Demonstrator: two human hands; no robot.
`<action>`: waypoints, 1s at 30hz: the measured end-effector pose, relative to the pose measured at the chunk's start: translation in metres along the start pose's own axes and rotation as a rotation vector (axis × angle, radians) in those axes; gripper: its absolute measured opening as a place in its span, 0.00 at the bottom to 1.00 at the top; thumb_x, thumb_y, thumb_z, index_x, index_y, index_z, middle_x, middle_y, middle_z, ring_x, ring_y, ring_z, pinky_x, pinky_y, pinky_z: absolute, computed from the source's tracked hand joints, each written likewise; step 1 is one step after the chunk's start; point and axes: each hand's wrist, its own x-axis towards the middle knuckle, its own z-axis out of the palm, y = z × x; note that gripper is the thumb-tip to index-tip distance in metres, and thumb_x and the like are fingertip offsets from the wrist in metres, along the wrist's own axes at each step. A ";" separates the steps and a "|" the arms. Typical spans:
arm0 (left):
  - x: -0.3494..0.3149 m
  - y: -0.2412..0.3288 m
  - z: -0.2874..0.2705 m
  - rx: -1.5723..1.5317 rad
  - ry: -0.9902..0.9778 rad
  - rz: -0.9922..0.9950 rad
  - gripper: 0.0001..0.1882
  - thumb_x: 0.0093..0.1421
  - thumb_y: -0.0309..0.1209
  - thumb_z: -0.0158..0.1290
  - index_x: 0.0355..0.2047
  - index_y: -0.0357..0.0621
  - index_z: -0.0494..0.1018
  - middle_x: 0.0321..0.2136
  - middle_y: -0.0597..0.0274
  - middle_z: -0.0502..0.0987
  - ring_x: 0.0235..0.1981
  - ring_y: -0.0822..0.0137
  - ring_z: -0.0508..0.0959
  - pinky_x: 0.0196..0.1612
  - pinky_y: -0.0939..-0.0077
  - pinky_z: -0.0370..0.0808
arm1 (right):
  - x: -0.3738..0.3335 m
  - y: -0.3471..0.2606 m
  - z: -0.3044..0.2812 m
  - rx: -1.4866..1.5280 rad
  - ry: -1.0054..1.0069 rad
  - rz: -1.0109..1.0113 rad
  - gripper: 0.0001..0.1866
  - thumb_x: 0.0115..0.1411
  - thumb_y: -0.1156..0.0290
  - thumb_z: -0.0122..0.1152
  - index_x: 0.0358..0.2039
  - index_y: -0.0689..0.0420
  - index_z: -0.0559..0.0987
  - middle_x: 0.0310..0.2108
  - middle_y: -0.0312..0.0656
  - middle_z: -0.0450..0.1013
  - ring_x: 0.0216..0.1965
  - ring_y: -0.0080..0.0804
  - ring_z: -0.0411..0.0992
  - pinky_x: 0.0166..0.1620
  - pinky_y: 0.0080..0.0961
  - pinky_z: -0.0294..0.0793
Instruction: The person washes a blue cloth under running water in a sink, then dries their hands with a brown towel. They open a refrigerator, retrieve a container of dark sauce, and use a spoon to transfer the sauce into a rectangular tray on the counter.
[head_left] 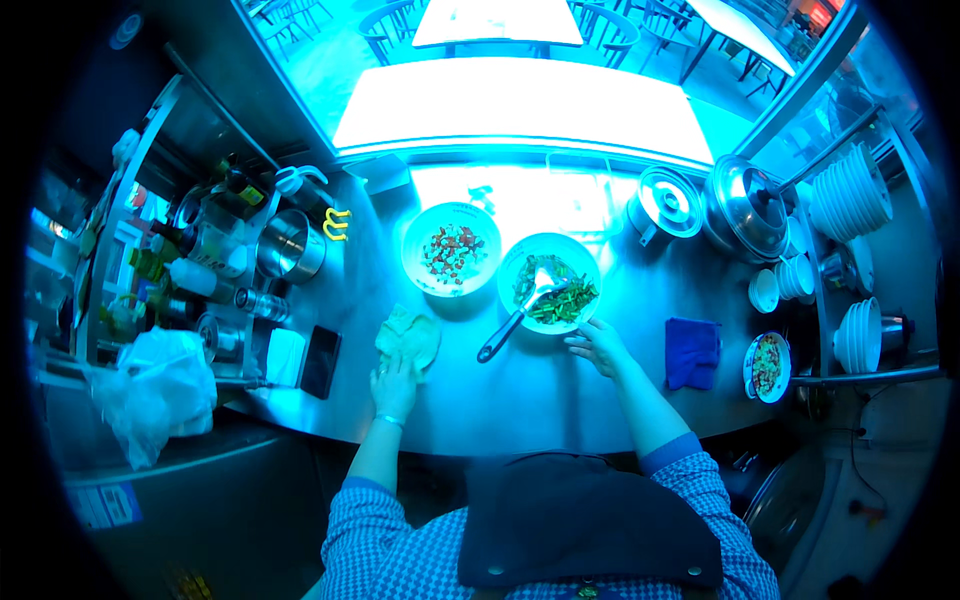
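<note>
Left hand (393,388) is palm-down on a pale, crumpled fabric cloth (412,336), on the bare brushed-metal counter (500,400) nearer the person than the bowls. Fingers look extended over its near edge; can't tell if they pinch it or just press. Pressing flat would keep it from sliding

Right hand (597,346) looks empty, fingers loosely spread and slightly bent, at the near right rim of a round white bowl with chopped greens (525,247). Can't tell if fingertips touch the rim; from there it could steady the bowl

Large metal spoon with a dark handle (502,334) sits head-down in those greens, handle out over the rim toward the near left, probably so it's easy to grab. Not in either hand

Round white bowl with red and pale diced pieces (413,248) is just left of it, both within easy reach. Folded deep-blue cloth (692,352) lies right of the right hand, well apart, likely parked clear of the bowls
</note>
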 end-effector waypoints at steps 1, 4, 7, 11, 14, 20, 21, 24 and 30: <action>-0.003 -0.009 0.000 0.027 0.024 -0.004 0.18 0.52 0.35 0.46 0.45 0.51 0.66 0.49 0.56 0.64 0.47 0.53 0.66 0.46 0.50 0.63 | 0.007 0.000 0.006 0.037 -0.012 -0.012 0.21 0.56 0.70 0.49 0.50 0.58 0.60 0.41 0.46 0.67 0.36 0.36 0.71 0.35 0.28 0.73; -0.004 -0.030 -0.009 0.164 -0.044 -0.103 0.18 0.52 0.34 0.47 0.45 0.48 0.66 0.48 0.57 0.65 0.47 0.53 0.66 0.45 0.53 0.64 | 0.024 0.009 0.014 -0.007 0.118 -0.011 0.17 0.56 0.72 0.47 0.46 0.56 0.62 0.39 0.44 0.68 0.34 0.33 0.71 0.33 0.27 0.73; 0.034 -0.034 -0.023 -0.054 -0.215 -0.225 0.18 0.53 0.34 0.47 0.45 0.44 0.66 0.47 0.53 0.65 0.43 0.51 0.68 0.44 0.58 0.66 | 0.028 0.012 0.016 0.005 0.196 -0.040 0.16 0.55 0.74 0.46 0.45 0.55 0.63 0.37 0.42 0.69 0.31 0.30 0.70 0.31 0.25 0.72; 0.118 0.012 -0.029 -1.535 -0.133 -0.679 0.22 0.55 0.31 0.46 0.50 0.44 0.57 0.42 0.52 0.68 0.31 0.58 0.74 0.33 0.69 0.73 | 0.037 0.028 0.012 -0.023 0.259 -0.112 0.16 0.53 0.74 0.47 0.44 0.55 0.64 0.37 0.41 0.69 0.30 0.28 0.70 0.30 0.23 0.72; 0.148 0.047 -0.046 -1.799 -0.176 -0.599 0.25 0.54 0.27 0.44 0.52 0.45 0.51 0.41 0.54 0.68 0.32 0.61 0.74 0.28 0.70 0.75 | 0.030 0.024 0.013 -0.040 0.280 -0.115 0.16 0.53 0.74 0.48 0.43 0.55 0.64 0.36 0.40 0.69 0.30 0.28 0.70 0.29 0.22 0.72; 0.137 0.044 -0.031 -1.668 -0.150 -0.525 0.26 0.53 0.23 0.42 0.53 0.47 0.51 0.43 0.54 0.67 0.34 0.60 0.75 0.25 0.73 0.76 | 0.016 0.030 -0.001 0.026 0.269 -0.105 0.18 0.51 0.76 0.49 0.44 0.55 0.62 0.35 0.41 0.69 0.29 0.28 0.70 0.27 0.22 0.72; 0.126 0.043 -0.028 -1.628 -0.159 -0.536 0.26 0.53 0.23 0.42 0.53 0.48 0.51 0.42 0.55 0.69 0.33 0.60 0.76 0.25 0.75 0.76 | 0.011 0.032 -0.006 0.025 0.271 -0.103 0.18 0.51 0.76 0.49 0.44 0.55 0.61 0.34 0.41 0.69 0.28 0.28 0.70 0.27 0.22 0.72; 0.085 0.036 -0.011 -1.683 -0.222 -0.444 0.27 0.53 0.23 0.42 0.53 0.49 0.50 0.42 0.55 0.68 0.33 0.61 0.75 0.25 0.74 0.77 | -0.011 0.040 -0.023 0.028 0.262 -0.061 0.20 0.50 0.77 0.49 0.45 0.56 0.61 0.31 0.42 0.69 0.26 0.28 0.71 0.26 0.22 0.71; 0.021 0.058 -0.026 -1.724 -0.412 -0.527 0.35 0.51 0.21 0.44 0.58 0.52 0.43 0.47 0.56 0.64 0.40 0.60 0.72 0.31 0.66 0.76 | -0.057 0.069 -0.089 -0.016 0.114 0.023 0.24 0.50 0.69 0.57 0.47 0.58 0.62 0.29 0.42 0.70 0.25 0.26 0.70 0.27 0.21 0.71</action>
